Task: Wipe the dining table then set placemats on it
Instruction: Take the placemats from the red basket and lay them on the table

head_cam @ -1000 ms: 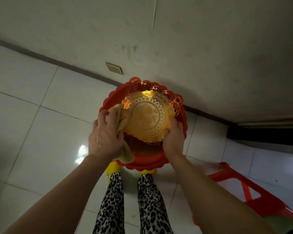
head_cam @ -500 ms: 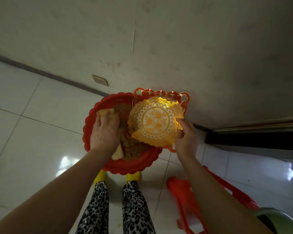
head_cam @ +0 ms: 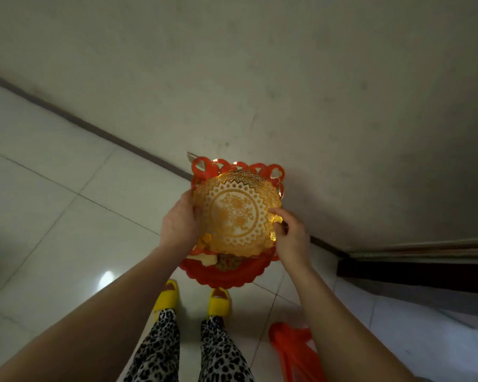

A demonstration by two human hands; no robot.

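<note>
1. The person is standing on a tiled floor [head_cam: 53,216] close to a wall [head_cam: 287,78], holding a round gold lace placemat [head_cam: 236,215] at chest height.
2. The left hand [head_cam: 180,223] is gripping the placemat's left edge, fingers curled shut behind it.
3. The right hand [head_cam: 291,238] is pinching the right edge between thumb and fingertips.
4. Red scalloped placemats [head_cam: 226,274] are sitting beneath the gold one (a heart-pattern rim is showing above it).
5. A yellowish cloth [head_cam: 207,259] is peeking out under the left hand; what is holding it cannot be told.
6. Yellow slippers [head_cam: 218,301] are pointing toward the wall.
</note>
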